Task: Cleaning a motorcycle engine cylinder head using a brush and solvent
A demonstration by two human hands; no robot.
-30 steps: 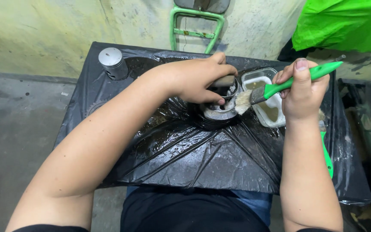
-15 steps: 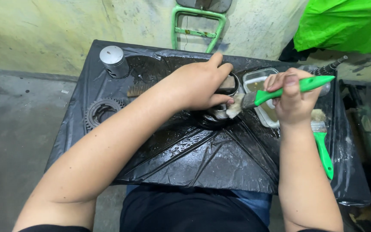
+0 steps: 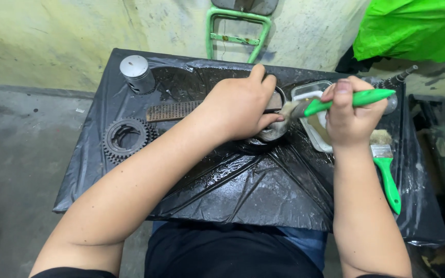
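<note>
My left hand (image 3: 240, 107) grips a round dark metal part (image 3: 270, 133) that rests on the black plastic sheet (image 3: 243, 190) over the table. My right hand (image 3: 347, 114) holds a green-handled paintbrush (image 3: 336, 103), and its pale bristles touch the metal part just right of my left fingers. Most of the part is hidden under my left hand. A shallow white tray (image 3: 310, 93) with brownish liquid lies directly behind and under the brush.
A toothed gear (image 3: 127, 138) lies at the table's left. A wire brush (image 3: 173, 110) lies beside it, and a metal cylinder (image 3: 136, 73) stands at the back left. A second green brush (image 3: 387, 170) rests at the right. A green metal frame (image 3: 238, 31) leans on the wall.
The view has shifted right, bringing the gear and wire brush into sight. The brush has swung from a raised tilt to nearly level against the part.
</note>
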